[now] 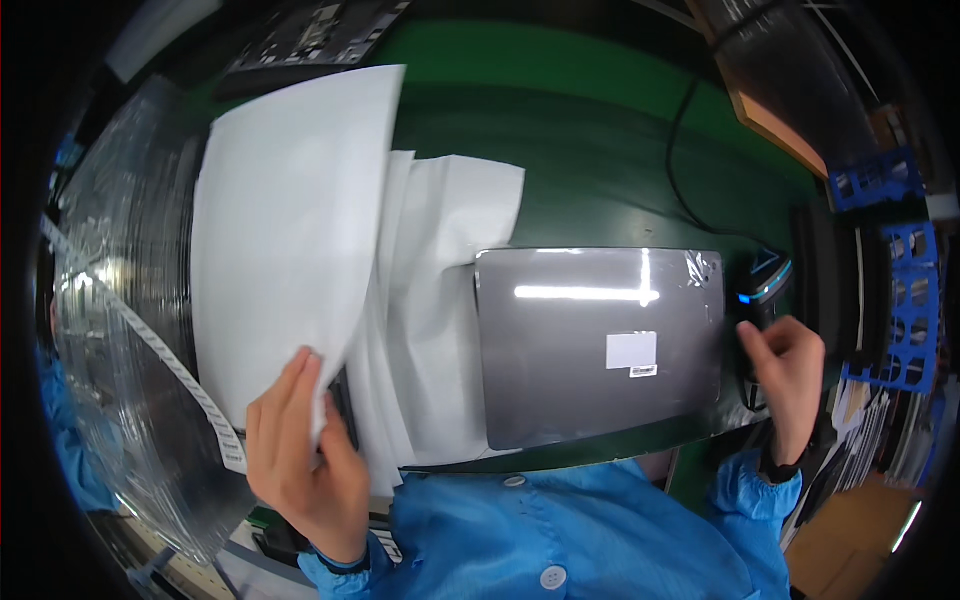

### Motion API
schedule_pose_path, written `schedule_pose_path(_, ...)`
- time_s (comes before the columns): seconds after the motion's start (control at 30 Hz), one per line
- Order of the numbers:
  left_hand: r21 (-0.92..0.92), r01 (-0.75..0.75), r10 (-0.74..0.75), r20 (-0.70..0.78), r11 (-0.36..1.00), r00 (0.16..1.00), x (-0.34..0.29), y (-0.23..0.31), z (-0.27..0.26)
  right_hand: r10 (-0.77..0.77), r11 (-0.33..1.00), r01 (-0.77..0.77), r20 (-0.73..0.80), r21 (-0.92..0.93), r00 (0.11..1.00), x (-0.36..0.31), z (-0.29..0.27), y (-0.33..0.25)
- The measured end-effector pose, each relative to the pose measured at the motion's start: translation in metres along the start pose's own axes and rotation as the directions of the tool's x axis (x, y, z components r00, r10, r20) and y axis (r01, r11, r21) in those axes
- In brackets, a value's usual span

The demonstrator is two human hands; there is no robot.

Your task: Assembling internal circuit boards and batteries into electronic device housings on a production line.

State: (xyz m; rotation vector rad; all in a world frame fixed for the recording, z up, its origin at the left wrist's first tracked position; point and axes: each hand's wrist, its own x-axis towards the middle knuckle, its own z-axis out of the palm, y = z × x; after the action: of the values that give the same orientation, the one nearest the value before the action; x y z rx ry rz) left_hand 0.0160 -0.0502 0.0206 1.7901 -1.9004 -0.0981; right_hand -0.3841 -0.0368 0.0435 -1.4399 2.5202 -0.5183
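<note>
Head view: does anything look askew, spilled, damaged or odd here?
Nothing looks spilled or plainly damaged. Mildly odd: the white sheet at the gray device's left edge is rumpled rather than flat, and what looks like clear film puckers at the device's upper right corner.

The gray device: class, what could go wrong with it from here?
The gray device lies close to the near edge of the table, so a nudge might tip it off. The left hand holds a raised white sheet; dragging the lower sheets, which seem to run under the device, could shift it.
</note>
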Motion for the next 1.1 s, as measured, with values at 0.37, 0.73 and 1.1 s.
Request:
schedule_pose_path(0.37, 0.108, -0.158, 0.178, -0.208, 0.982, 0.962, -0.161, -0.116, 0.018, -0.102, 0.963, 0.078, -0.080, -0.257, 0.992, 0.042, 0.027, 0.079)
schedule_pose_path(0.73, 0.228, 0.471, -0.459, -0.108, 0.852, 0.882, -0.268, -0.380, 0.073, -0.027, 0.663, -0.579, 0.788, 0.475, 0.616, -0.066, -0.014, 0.005)
schedule_pose_path(1.1, 0.337, 0.824, -0.691, -0.450, 0.455, 0.565, -0.247, -0.316, 0.000, -0.095, 0.678, -0.522, 0.766, 0.517, 0.635, -0.056, -0.019, 0.006)
